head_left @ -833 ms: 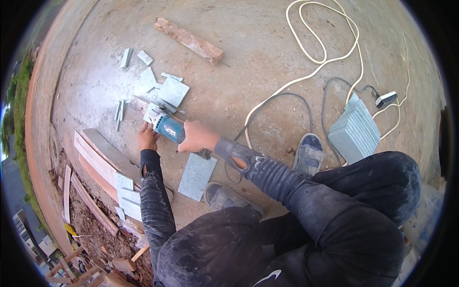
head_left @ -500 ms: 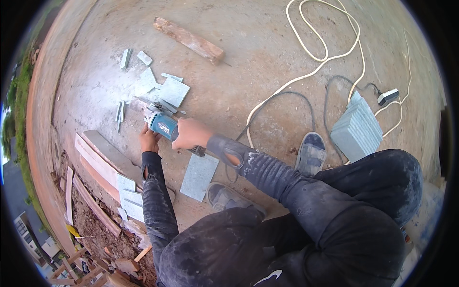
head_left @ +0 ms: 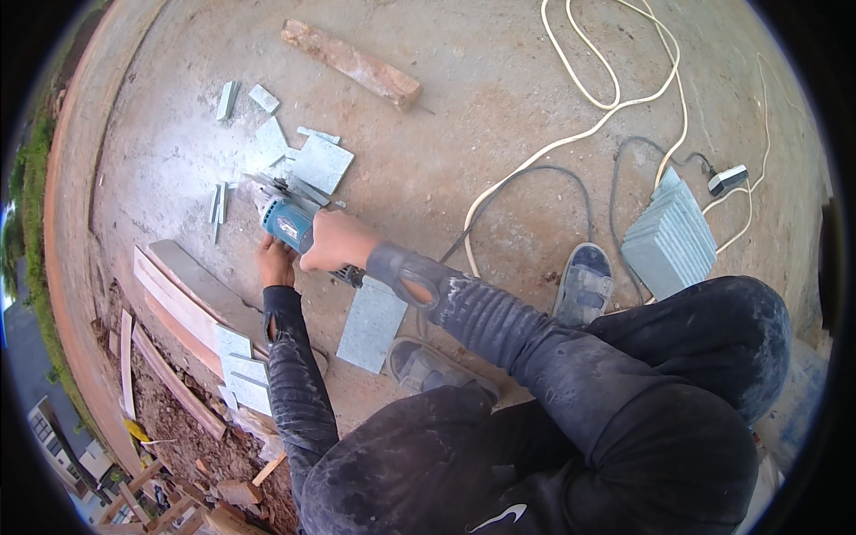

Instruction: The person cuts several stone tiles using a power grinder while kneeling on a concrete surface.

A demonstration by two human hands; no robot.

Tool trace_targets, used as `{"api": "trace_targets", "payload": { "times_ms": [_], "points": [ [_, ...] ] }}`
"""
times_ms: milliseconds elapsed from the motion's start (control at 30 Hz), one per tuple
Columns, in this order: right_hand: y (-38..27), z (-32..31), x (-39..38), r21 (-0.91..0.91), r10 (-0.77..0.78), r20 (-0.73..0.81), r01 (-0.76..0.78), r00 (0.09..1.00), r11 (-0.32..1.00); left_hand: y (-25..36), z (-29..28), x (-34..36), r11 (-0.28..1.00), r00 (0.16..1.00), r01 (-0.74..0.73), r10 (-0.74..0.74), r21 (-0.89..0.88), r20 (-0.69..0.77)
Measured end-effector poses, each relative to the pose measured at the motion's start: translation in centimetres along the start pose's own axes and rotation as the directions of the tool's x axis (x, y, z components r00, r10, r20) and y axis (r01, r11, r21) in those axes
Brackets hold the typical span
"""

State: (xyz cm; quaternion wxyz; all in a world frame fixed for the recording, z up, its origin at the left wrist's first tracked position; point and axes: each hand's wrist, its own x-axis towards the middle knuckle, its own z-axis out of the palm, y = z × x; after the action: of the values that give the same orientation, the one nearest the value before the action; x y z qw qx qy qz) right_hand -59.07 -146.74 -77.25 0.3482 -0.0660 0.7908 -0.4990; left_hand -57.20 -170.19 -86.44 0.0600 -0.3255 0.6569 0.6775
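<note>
A teal angle grinder (head_left: 289, 225) is held low over the ground, its disc end among pale grey-green cut tile pieces. My right hand (head_left: 339, 241) wraps round the rear of its body. Against the near side, by the grinder's head, my left hand (head_left: 276, 261) is closed, with its fingertips partly hidden behind the tool. Just beyond the disc end lies a square tile piece (head_left: 323, 164), with narrow strips beside it. Pale dust blurs the ground around the disc. A larger whole tile (head_left: 373, 325) lies flat below my right wrist, near my shoe.
A stack of tiles (head_left: 669, 236) stands at the right, near a white power socket (head_left: 728, 180). A cream cable (head_left: 535, 156) and a dark cord (head_left: 584, 201) loop over the concrete. A wooden block (head_left: 352, 64) lies at the far side; boards (head_left: 178, 299) edge the soil at left.
Both hands and the grinder have shifted slightly left along the tile pieces. My grip looks the same. The whole view has moved a little.
</note>
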Motion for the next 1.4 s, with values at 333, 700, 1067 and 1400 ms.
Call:
{"api": "trace_targets", "payload": {
  "times_ms": [333,700,1067,1400],
  "points": [
    [-1.0,0.7,1.7,-0.073,-0.043,-0.049,0.04,0.998,0.997,-0.2,-0.3,0.3,0.999,0.999,-0.048,0.048,-0.003,0.009],
    [-2.5,0.3,2.8,-0.121,0.001,0.041,0.003,0.999,0.993,0.4,-1.2,-0.3,0.995,0.982,-0.037,0.053,-0.092,0.182],
    [-2.0,0.6,2.3,-0.137,0.028,0.049,-0.021,0.998,0.99,-0.1,-1.4,0.2,0.996,0.986,-0.03,0.044,-0.083,0.163],
    [-1.6,-0.1,0.2,-0.133,0.056,0.023,-0.053,0.998,0.99,0.5,-0.8,-0.4,0.997,0.989,0.002,0.01,-0.08,0.147]
  ]
}}
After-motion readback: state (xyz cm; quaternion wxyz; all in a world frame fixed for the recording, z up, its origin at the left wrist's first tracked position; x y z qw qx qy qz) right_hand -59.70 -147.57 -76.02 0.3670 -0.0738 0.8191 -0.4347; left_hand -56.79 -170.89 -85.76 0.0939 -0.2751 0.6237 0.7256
